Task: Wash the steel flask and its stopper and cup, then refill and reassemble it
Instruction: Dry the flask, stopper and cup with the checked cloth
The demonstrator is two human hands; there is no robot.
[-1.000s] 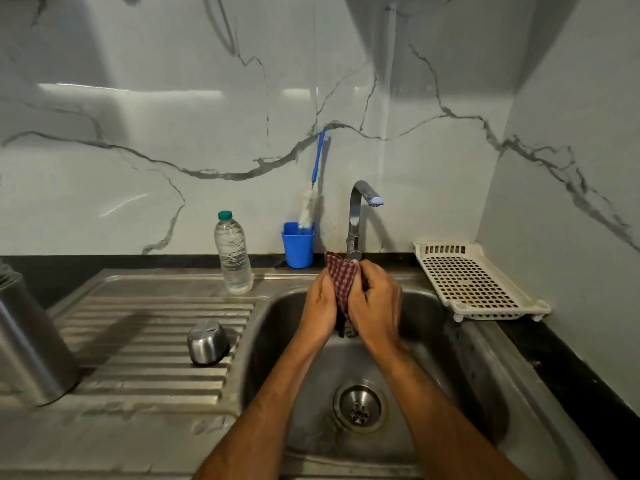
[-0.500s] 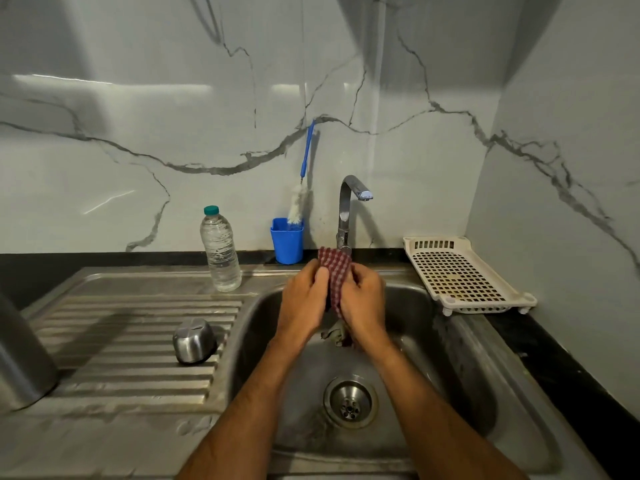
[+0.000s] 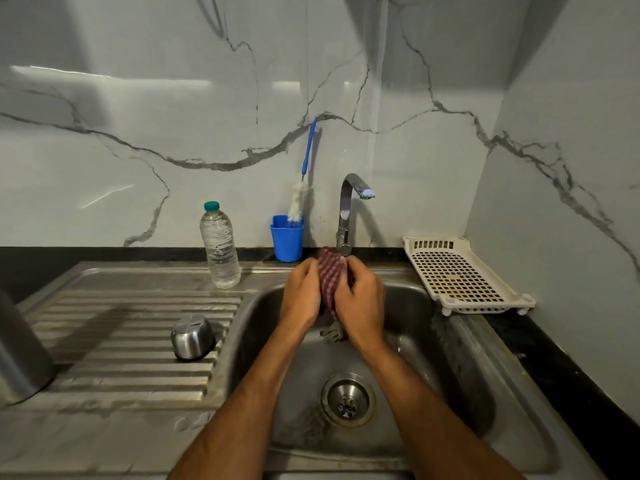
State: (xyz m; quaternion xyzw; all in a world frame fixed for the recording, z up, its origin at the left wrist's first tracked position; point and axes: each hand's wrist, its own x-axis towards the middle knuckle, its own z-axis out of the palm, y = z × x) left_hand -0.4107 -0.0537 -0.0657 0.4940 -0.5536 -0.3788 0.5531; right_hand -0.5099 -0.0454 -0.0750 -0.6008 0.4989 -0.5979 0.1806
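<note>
Over the sink basin (image 3: pixel 415 358), my left hand (image 3: pixel 300 295) and my right hand (image 3: pixel 362 299) both grip a red checked cloth (image 3: pixel 330 275) bunched between them, just below the tap (image 3: pixel 348 209). Whatever lies inside the cloth is hidden. The steel cup (image 3: pixel 191 337) sits upside down on the ribbed drainboard (image 3: pixel 114 327), left of the basin. The steel flask body (image 3: pixel 19 351) stands at the far left edge, partly cut off. No water runs from the tap.
A clear water bottle (image 3: pixel 219 245) with a green cap and a blue holder (image 3: pixel 286 242) with a bottle brush (image 3: pixel 304 181) stand against the back wall. A white perforated tray (image 3: pixel 460 275) sits right of the basin. The drain (image 3: pixel 347 400) lies below my forearms.
The view shifted slightly, so the flask shows more at the left. My hands stay together on the cloth, working it a little higher toward the tap base.
</note>
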